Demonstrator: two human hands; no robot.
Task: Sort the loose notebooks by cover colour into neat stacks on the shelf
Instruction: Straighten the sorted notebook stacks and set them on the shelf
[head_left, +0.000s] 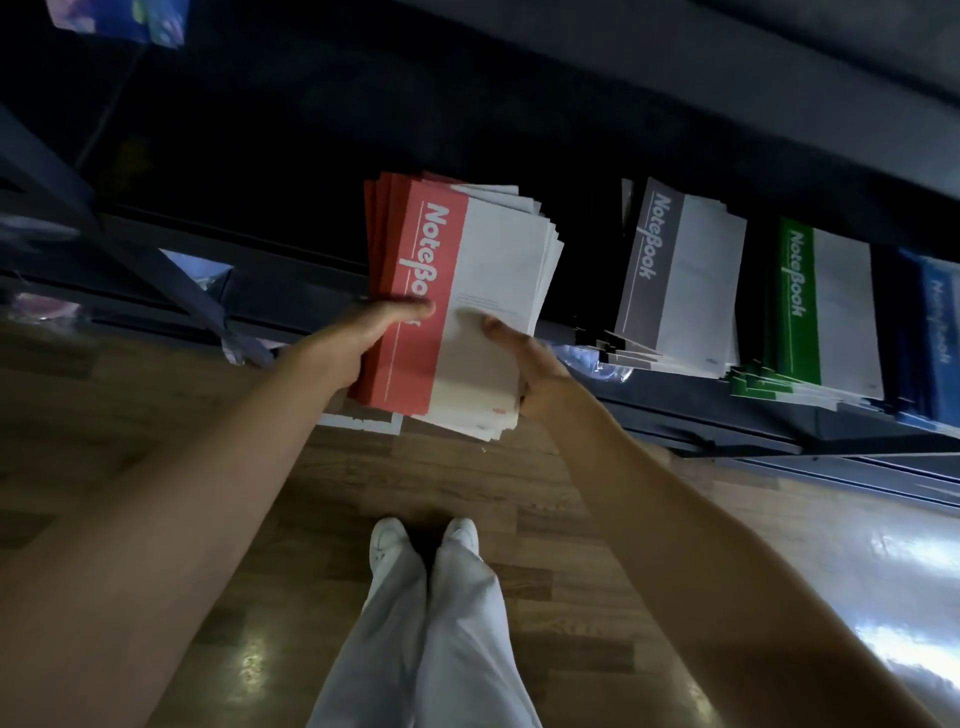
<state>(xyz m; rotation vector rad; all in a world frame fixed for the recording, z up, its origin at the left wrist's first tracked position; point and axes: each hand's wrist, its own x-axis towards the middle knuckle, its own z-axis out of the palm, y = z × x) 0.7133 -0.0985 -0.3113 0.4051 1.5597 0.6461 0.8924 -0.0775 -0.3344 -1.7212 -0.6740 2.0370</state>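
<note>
Squaring red notebook stack (457, 306) at shelf (727, 431) edge: left hand (363, 338) grips spine side, right hand (524, 364) clasps fanned page side. Best tapped flush, then slid left of grey stack (675, 275), green stack (826, 306).

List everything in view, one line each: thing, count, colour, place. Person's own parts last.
shelf: one, dark, across the top.
red notebook stack: one, red and white, fanned, held at the shelf front.
grey notebook stack: one, grey and white, on the shelf, right of red.
green notebook stack: one, green and white, right of grey.
blue notebook stack: one, blue, far right, cut off.
floor: brown wood-look, below.
shoes: two, white, bottom centre.
left hand: one, holds the red stack's left edge.
right hand: one, holds its right edge.
</note>
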